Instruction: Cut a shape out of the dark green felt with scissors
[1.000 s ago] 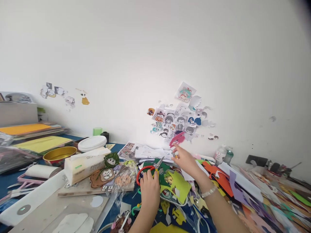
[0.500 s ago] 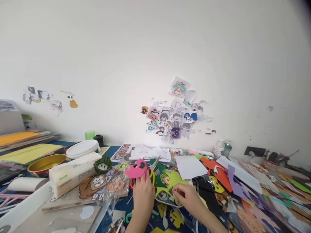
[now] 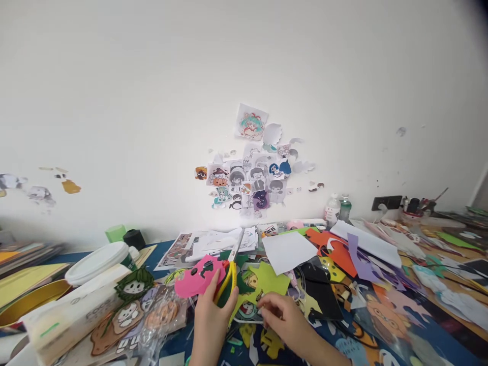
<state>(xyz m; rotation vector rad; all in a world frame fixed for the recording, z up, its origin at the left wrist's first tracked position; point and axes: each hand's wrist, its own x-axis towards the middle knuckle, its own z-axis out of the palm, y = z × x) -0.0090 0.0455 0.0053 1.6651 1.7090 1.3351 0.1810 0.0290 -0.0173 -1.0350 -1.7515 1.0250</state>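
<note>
My left hand (image 3: 214,310) is closed around the handles of a pair of scissors (image 3: 232,267), yellow and red, with the blades pointing up and away. A pink paper cutout (image 3: 198,278) with holes in it sits against that hand's fingers on the left. To the right, my right hand (image 3: 284,317) has its fingers curled together over lime-green paper (image 3: 276,282). Whatever its fingertips pinch, if anything, is hidden. Beneath both hands is a shallow tray (image 3: 247,321) with printed cartoon cutouts, mostly covered by green scraps.
Left of the hands lie a tissue pack (image 3: 76,310), a white-lidded tub (image 3: 97,262) and a gold tin (image 3: 36,300). White paper (image 3: 288,251), orange scraps (image 3: 339,254) and a black sheet (image 3: 320,295) crowd the right. Bottles (image 3: 333,209) stand by the wall.
The view has turned right. The scissors now stand more upright between my left thumb and fingers, and the pink cutout has tilted down to the left. My right hand stays over the green paper.
</note>
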